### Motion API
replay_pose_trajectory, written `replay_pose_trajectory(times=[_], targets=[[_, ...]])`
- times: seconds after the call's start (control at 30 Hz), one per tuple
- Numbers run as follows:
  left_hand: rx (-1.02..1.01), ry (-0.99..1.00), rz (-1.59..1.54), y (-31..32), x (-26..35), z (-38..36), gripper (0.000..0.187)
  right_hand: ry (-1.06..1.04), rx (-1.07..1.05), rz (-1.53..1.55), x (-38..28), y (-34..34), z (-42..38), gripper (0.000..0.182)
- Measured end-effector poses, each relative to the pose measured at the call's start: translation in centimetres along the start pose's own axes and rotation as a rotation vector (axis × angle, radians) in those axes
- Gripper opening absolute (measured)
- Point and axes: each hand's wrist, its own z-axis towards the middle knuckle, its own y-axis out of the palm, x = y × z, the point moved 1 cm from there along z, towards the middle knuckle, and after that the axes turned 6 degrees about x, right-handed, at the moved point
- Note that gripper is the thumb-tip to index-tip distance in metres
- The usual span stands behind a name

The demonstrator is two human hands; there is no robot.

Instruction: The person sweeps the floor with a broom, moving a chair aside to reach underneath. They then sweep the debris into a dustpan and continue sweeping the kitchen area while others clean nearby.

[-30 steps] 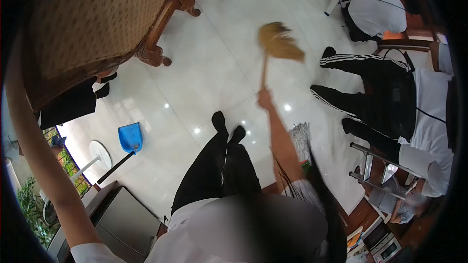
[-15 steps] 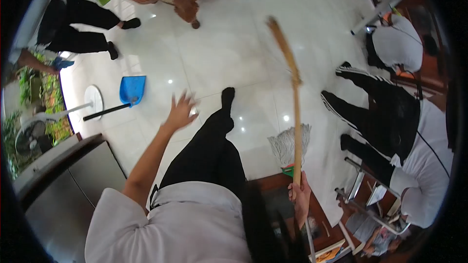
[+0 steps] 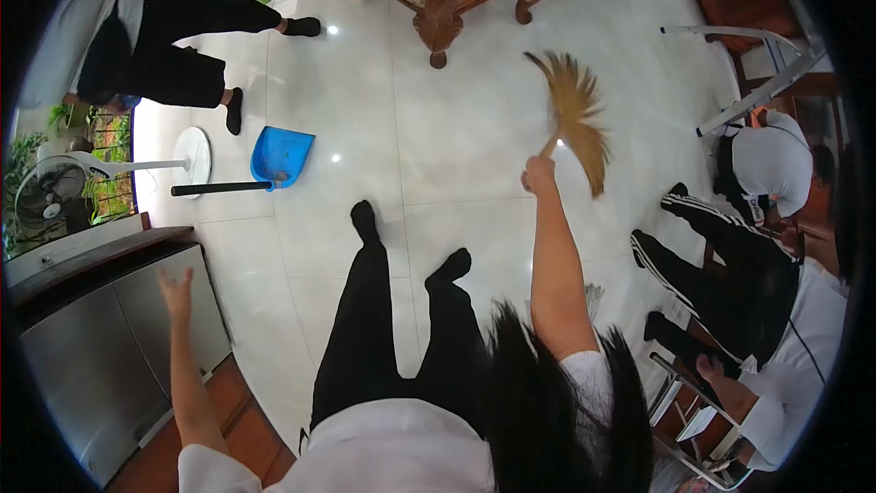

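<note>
My right hand (image 3: 539, 173) is stretched out over the floor, closed around a broom (image 3: 577, 114) close to its head. The broom's tan bristles fan out beyond my fist; the rest of its handle is hidden. My left hand (image 3: 177, 292) is raised at the left with fingers apart and nothing in it, in front of a grey cabinet (image 3: 100, 365). Between the hands, farther forward, a blue dustpan (image 3: 285, 155) with a black handle lies on the tiles, some debris in it.
A carved wooden chair (image 3: 438, 18) stands ahead. A person (image 3: 173, 27) at upper left holds a green and a blue item. A standing fan (image 3: 194, 164) is near the dustpan. At right are people (image 3: 730, 274) and a metal ladder (image 3: 771, 82). Mop strands (image 3: 593, 297) show behind my arm.
My right hand has swung forward with the broom, whose bristles now spread wide. My left hand has moved left and back. My feet have stepped apart, and the view has shifted.
</note>
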Motion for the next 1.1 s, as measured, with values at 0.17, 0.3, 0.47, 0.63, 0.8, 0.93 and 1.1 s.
replay_pose_trajectory(times=[0.17,0.3,0.47,0.63,0.8,0.93,1.1], targets=[[0.187,0.002,-0.227,0.6,-4.7,11.1,0.089,-0.033,-0.062,-0.065,-5.7,11.7,-0.8,0.012],[0.134,0.051,-0.229,2.6,-10.6,19.4,0.073,-0.120,-0.187,-0.417,-7.5,16.1,-3.8,0.025],[0.151,-0.242,-0.128,6.2,-14.2,24.5,0.068,-0.697,0.028,-1.146,2.4,11.2,-6.4,0.058],[0.023,-0.432,-0.269,7.8,-8.5,23.6,0.075,-0.542,-0.221,-1.210,11.0,2.1,-15.6,0.064],[-0.271,-0.527,-0.378,10.0,-3.8,22.8,0.083,-0.173,-0.345,-0.748,3.9,2.0,-32.6,0.053],[-0.167,-0.419,-0.340,12.6,-5.6,23.7,0.086,-0.055,-0.328,-0.545,-3.3,4.5,-40.0,0.048],[-0.127,-0.183,-0.050,11.7,-3.1,23.0,0.090,-0.585,-0.343,-0.556,-5.7,13.5,-31.1,0.047]])
